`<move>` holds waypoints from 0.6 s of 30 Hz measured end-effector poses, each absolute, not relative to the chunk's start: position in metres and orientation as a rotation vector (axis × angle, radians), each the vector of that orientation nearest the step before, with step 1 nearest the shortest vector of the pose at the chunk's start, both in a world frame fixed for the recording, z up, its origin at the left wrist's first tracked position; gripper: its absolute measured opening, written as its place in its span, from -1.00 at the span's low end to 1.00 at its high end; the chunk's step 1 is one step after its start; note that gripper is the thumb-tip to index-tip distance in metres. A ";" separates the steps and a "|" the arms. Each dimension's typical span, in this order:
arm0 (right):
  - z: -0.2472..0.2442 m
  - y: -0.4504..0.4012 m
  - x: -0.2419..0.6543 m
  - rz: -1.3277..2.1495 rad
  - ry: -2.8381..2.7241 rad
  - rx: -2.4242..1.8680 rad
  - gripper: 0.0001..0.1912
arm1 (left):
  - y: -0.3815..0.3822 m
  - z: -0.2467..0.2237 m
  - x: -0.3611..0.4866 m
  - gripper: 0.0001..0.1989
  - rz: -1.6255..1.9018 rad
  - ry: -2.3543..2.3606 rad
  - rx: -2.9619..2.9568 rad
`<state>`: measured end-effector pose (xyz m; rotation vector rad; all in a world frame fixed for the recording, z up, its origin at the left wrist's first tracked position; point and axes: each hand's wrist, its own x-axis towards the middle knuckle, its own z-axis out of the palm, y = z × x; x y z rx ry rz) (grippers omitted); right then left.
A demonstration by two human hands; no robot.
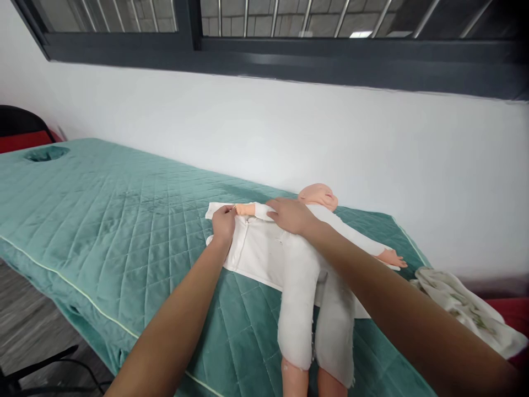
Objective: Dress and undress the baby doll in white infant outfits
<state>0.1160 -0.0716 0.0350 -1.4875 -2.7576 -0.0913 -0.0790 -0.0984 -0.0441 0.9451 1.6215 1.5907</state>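
A baby doll [297, 298] with a white cloth body lies on its back on a green quilted bed, its head near the wall. Under it a white garment [260, 251] is spread out, one sleeve reaching left beside the doll's arm. My left hand [223, 223] is closed at the doll's small hand, pinching the edge of the white sleeve. Across the doll's upper arm and chest rests my right hand [289, 215], its fingers curled over the white upper arm. The doll's other arm stretches out to the right.
The green bed [136, 220] has a face hole at its far left. A crumpled white cloth [467, 309] lies at the right. Behind the bed is a white wall [248, 127] under a barred window. A dark chair [25, 124] stands at the far left.
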 end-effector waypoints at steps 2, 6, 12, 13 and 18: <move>0.035 -0.073 0.115 -0.116 -2.778 -1.497 -0.62 | -0.098 -0.045 -0.080 -0.85 1.627 1.583 0.905; 0.035 -0.076 0.111 -0.172 -2.780 -1.537 -0.63 | -0.101 -0.045 -0.078 -0.85 1.711 1.539 0.880; 0.034 -0.078 0.107 -0.233 -2.811 -1.553 -0.66 | -0.110 -0.043 -0.068 -0.87 1.705 1.640 1.153; 0.033 -0.078 0.107 -0.236 -2.815 -1.547 -0.67 | -0.111 -0.043 -0.066 -0.86 1.649 1.683 1.286; 0.027 -0.076 0.106 -0.258 -2.823 -1.531 -0.68 | -0.113 -0.047 -0.060 -0.84 1.285 1.838 1.887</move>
